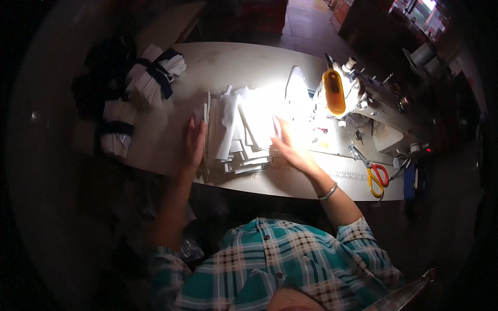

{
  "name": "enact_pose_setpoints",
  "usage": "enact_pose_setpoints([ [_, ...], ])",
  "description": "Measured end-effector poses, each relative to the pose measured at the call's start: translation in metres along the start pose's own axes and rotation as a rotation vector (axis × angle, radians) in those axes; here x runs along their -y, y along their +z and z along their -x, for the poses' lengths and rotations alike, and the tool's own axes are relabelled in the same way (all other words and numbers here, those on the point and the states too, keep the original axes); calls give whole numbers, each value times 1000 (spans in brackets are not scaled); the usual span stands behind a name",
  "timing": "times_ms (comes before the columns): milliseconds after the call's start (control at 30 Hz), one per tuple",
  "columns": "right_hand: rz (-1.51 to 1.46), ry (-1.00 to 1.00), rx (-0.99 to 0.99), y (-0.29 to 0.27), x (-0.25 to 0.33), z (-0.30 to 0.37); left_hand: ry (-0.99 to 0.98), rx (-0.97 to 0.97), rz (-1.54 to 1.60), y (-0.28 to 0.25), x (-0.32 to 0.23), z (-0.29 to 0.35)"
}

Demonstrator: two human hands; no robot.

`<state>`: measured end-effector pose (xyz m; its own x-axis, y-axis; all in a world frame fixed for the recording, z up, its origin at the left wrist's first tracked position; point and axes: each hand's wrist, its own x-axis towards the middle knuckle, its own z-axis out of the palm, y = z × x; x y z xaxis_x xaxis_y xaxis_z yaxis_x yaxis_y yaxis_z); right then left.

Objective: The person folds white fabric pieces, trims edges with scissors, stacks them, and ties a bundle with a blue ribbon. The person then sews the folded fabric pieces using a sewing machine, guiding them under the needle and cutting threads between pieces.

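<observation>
A loose stack of folded white cloth pieces (228, 127) lies on the table under a bright lamp, its layers uneven at the near edge. My left hand (194, 142) stands at the left side of the stack, fingers stretched upward, palm toward the cloth. On the other side, my right hand (290, 147) meets the right edge with its thumb and fingers apart. Glare washes out the cloth and fingertips there. Neither hand appears closed round a piece.
A sewing machine (386, 111) with a yellow-orange lamp (333, 93) stands at the right. Scissors with red and yellow handles (376, 179) lie by the near right edge, beside a clear ruler (347, 174). White cloth bundles tied with dark strips (150, 78) sit at the far left.
</observation>
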<state>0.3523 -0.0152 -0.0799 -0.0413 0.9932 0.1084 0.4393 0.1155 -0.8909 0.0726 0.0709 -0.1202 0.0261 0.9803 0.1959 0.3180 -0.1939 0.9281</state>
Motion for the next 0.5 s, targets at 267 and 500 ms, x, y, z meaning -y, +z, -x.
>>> enact_pose_setpoints([
  [267,-213,19,121,1,15,-11,-136,191,75,-8,4,-8],
  [500,983,-149,-442,-28,-24,-71,200,29,-166,-9,-53,-32],
])
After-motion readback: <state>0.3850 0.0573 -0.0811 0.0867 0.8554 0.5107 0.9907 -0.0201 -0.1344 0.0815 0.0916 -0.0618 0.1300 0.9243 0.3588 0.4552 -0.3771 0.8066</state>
